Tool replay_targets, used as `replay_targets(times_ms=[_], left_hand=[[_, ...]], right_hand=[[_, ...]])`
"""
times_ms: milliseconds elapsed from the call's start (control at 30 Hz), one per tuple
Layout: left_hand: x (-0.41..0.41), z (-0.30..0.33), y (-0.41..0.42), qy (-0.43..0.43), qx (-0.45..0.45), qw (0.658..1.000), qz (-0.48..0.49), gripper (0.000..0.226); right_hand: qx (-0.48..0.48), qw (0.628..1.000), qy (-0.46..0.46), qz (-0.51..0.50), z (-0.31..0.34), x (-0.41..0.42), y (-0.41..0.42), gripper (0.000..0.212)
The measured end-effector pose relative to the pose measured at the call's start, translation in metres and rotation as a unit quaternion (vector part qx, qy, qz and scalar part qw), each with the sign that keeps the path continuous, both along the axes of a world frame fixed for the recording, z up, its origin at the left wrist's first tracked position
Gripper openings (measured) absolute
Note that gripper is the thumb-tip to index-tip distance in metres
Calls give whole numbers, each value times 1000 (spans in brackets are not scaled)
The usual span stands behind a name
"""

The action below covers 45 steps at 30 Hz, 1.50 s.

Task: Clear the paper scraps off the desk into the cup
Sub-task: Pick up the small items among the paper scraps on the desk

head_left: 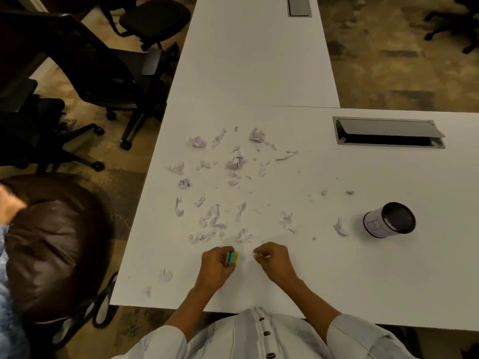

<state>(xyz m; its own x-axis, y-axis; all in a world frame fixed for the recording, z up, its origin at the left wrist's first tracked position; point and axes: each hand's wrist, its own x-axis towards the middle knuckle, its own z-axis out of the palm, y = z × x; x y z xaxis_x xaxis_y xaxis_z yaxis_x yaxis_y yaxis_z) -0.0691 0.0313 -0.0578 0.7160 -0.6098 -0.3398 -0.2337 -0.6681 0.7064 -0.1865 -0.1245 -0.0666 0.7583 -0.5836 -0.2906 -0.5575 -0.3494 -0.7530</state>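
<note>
Several crumpled pale paper scraps (234,163) lie scattered over the middle of the white desk (363,275). A black mesh cup (391,218) with a white paper label stands at the right, its mouth tilted toward me. My left hand (216,264) rests near the desk's front edge, closed on a small yellow and blue block (231,257). Beside it, my right hand (272,257) pinches a small white paper scrap (259,255) between its fingertips. The cup is well to the right of both hands.
An open cable hatch (388,132) sits in the desk behind the cup. A second white desk (254,60) joins at the back. A brown leather chair (49,244) stands at my left, with black office chairs (90,73) beyond. Two loose scraps (166,275) lie near the front left corner.
</note>
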Motion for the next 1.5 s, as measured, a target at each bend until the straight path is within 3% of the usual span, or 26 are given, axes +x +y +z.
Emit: replay_targets(times_ms=[133, 233, 367, 467, 700, 900, 1033, 1167, 1333, 1500], left_hand=[[-6, 24, -53, 26, -83, 996, -13, 38], [-19, 40, -106, 48, -124, 990, -53, 38], [-51, 65, -184, 45, -169, 977, -124, 38], [-82, 81, -244, 39, -179, 969, -168, 40], [-146, 93, -352, 43, -166, 962, -214, 43], [-148, 80, -363, 91, -116, 957, -252, 70], [-121, 63, -321, 64, -87, 969, -221, 71], [-82, 44, -253, 60, -33, 983, -172, 69], [-26, 32, -148, 50, 31, 991, -121, 80], [27, 32, -45, -8, 113, 990, -82, 97]], right_hand=[[59, 979, -78, -177, 41, -28, -46, 5], [77, 941, -122, -306, 72, -62, -97, 10], [39, 880, -161, -445, 100, -112, -166, 9], [5, 864, -143, -483, 105, -137, -209, 11], [-16, 900, -41, -434, 97, -160, -265, 28], [-51, 886, -41, -460, 101, -186, -278, 25], [-86, 883, -67, -457, 102, -186, -260, 19], [-74, 928, -58, -360, 86, -159, -221, 14], [-38, 975, -11, -220, 46, -116, -171, 29], [-48, 987, 92, -121, 13, -84, -133, 46]])
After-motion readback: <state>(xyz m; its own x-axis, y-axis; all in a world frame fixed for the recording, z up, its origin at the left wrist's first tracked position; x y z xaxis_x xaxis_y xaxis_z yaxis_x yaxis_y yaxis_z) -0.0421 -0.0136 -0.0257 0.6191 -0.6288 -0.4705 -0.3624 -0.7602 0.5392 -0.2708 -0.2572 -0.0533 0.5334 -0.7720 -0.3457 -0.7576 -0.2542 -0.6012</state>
